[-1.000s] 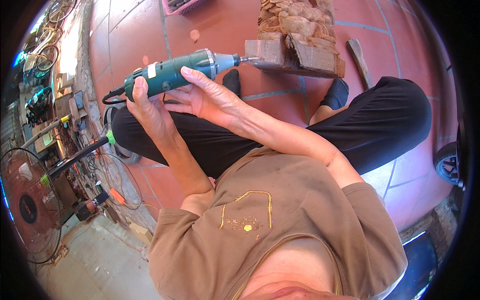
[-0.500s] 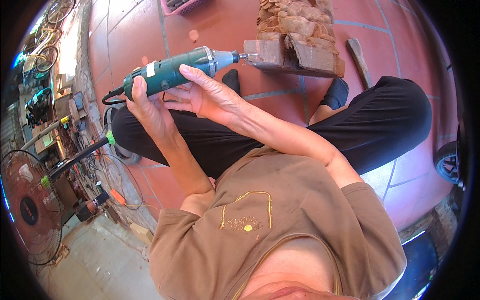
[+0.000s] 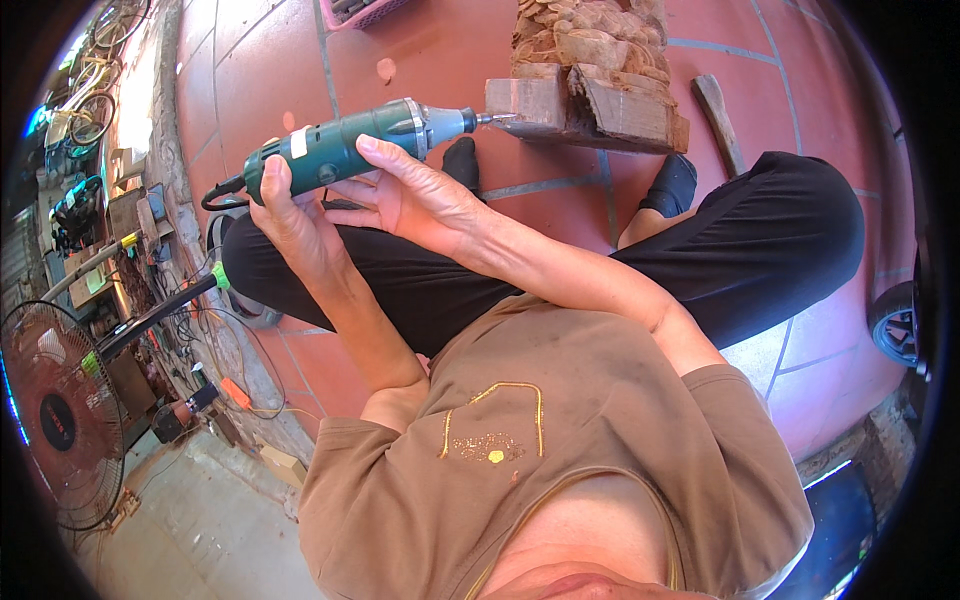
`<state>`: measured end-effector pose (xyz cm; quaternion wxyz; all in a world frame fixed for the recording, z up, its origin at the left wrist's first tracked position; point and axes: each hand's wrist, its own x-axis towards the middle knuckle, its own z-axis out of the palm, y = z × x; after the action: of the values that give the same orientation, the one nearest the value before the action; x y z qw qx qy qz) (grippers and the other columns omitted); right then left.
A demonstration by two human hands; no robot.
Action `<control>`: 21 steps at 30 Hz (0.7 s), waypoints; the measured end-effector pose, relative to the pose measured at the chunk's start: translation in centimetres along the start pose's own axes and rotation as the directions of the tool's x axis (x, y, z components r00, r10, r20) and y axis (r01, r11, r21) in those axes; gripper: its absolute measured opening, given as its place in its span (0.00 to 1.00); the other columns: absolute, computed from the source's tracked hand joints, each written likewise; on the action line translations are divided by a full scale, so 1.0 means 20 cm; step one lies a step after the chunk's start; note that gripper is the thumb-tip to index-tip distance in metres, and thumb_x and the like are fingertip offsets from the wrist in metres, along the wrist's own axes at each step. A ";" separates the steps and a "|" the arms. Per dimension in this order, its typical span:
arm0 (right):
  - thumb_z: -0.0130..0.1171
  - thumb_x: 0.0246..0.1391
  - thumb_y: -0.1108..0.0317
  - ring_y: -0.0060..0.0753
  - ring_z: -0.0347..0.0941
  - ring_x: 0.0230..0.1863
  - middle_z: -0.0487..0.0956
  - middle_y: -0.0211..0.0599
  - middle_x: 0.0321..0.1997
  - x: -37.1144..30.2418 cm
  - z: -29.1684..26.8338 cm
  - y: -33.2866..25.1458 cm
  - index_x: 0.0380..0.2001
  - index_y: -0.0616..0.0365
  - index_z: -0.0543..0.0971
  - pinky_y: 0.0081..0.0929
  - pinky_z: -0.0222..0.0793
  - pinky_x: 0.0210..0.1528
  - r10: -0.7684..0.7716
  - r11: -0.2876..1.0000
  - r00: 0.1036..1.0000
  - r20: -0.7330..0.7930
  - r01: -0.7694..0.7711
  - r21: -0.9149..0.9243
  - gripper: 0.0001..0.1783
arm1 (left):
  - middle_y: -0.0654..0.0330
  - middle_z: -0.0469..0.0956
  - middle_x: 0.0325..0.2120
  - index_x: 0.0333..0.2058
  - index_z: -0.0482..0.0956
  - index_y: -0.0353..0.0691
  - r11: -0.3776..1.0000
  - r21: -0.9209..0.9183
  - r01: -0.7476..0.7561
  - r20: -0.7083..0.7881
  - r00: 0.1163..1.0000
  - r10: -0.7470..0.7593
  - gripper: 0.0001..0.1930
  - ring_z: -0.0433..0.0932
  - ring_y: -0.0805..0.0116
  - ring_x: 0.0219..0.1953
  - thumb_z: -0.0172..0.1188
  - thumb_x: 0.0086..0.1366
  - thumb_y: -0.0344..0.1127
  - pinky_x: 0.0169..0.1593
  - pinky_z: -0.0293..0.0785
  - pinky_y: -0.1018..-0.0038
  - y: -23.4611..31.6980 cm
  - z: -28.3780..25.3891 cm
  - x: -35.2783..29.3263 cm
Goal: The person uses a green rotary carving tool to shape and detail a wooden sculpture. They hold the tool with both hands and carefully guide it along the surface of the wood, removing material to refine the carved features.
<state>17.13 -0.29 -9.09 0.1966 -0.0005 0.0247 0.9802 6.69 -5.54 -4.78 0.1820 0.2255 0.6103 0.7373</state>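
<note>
I hold a green rotary grinder [image 3: 340, 150] with a grey nose across my lap, using both hands. My left hand [image 3: 290, 215] is wrapped around its rear end, where a black cord leaves it. My right hand [image 3: 415, 195] cradles the front part from below, fingers laid over the body. The thin bit [image 3: 497, 117] touches the left end of a squared wooden block [image 3: 540, 100]. That block is the base of a rough carved wood piece [image 3: 590, 40] standing on the red tiled floor [image 3: 440, 50].
My black-trousered legs [image 3: 780, 230] are crossed, feet beside the block. A wooden stick [image 3: 720, 120] lies right of the carving and a pink basket [image 3: 360, 10] sits at the top edge. A standing fan [image 3: 50, 420], cables and tool clutter are left; a tyre [image 3: 895, 325] right.
The grinder has shifted slightly, its bit staying at the block's left end. Both hands keep the same grip.
</note>
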 end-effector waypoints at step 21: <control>0.62 0.56 0.57 0.39 0.67 0.60 0.74 0.39 0.55 0.01 0.01 -0.01 0.52 0.52 0.71 0.52 0.63 0.63 -0.006 1.000 1.000 -0.012 0.006 -0.017 0.23 | 0.46 0.77 0.40 0.44 0.72 0.29 1.000 -0.022 0.015 -0.011 1.000 -0.015 0.22 0.78 0.60 0.42 0.59 0.60 0.42 0.49 0.76 0.64 -0.01 0.01 0.01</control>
<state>17.00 0.03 -8.97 0.1994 -0.0081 0.0177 0.9797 6.61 -5.33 -4.85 0.1864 0.2148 0.6050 0.7437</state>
